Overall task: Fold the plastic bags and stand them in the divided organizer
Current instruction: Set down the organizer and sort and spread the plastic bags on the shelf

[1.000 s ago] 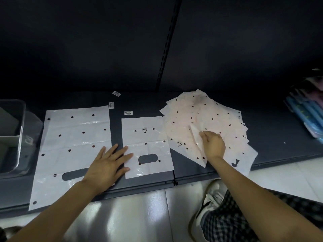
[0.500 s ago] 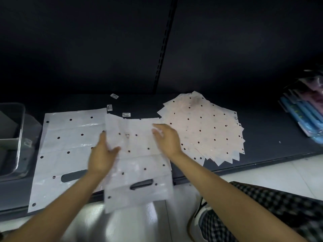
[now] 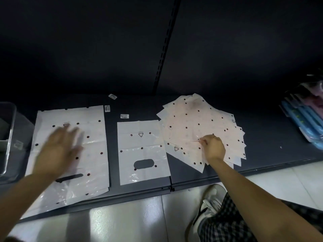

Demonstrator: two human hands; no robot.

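A large white dotted plastic bag [image 3: 90,154] lies flat on the left of the dark shelf. My left hand [image 3: 59,151] is blurred above it, fingers spread and straight, holding nothing. A smaller white dotted bag [image 3: 142,154] with an oval handle hole lies flat in the middle. To its right spreads a fanned pile of pinkish dotted bags [image 3: 197,123]. My right hand [image 3: 213,147] rests on that pile and pinches the edge of its top sheet between thumb and fingers. The clear organizer [image 3: 7,137] shows at the far left edge.
Small barcode labels [image 3: 125,116] lie on the dark shelf [image 3: 271,151] behind the bags. Blue and pink packages [image 3: 304,117] are stacked at the far right. Below the shelf edge are pale floor tiles, my sneaker [image 3: 208,205] and a checked trouser leg.
Half a second ago both hands held the smaller bag up. Now a small bag lies flat in the middle, my left hand sweeps over the large bag, and my right hand is back on the pile.
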